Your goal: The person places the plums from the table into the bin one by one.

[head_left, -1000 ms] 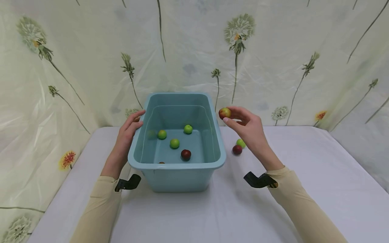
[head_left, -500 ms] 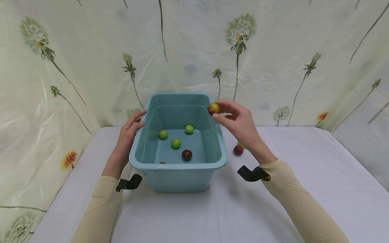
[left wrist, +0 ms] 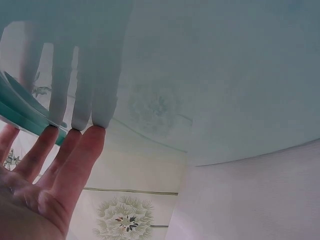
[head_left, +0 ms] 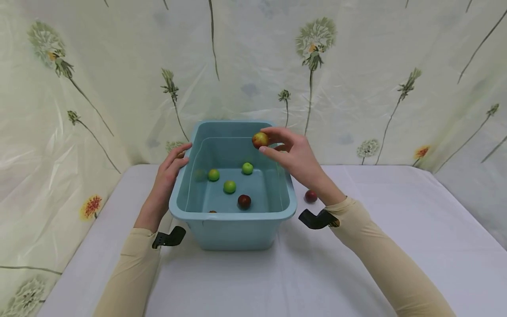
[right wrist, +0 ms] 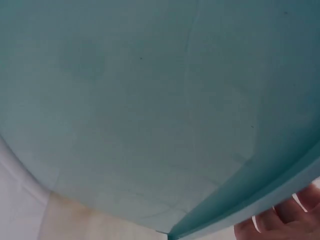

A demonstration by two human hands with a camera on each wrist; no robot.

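My right hand pinches a red-and-yellow plum between thumb and fingers, above the right part of a light blue plastic tub. In the right wrist view, the fingers show past the tub's rim, and the plum is hidden. My left hand rests against the tub's left side at the rim. Its extended fingers touch the outer wall in the left wrist view. Inside the tub lie green fruits, one of them a green fruit near the middle, and a dark red plum.
On the white tablecloth, a dark red plum lies right of the tub, near my right wrist. Another brownish fruit barely shows behind the tub's front rim. A flower-patterned sheet hangs behind the table.
My right hand has carried the red-and-yellow plum leftward, from right of the tub to over its opening. The forearm now hides the green fruit on the table. The left hand stays at the rim.
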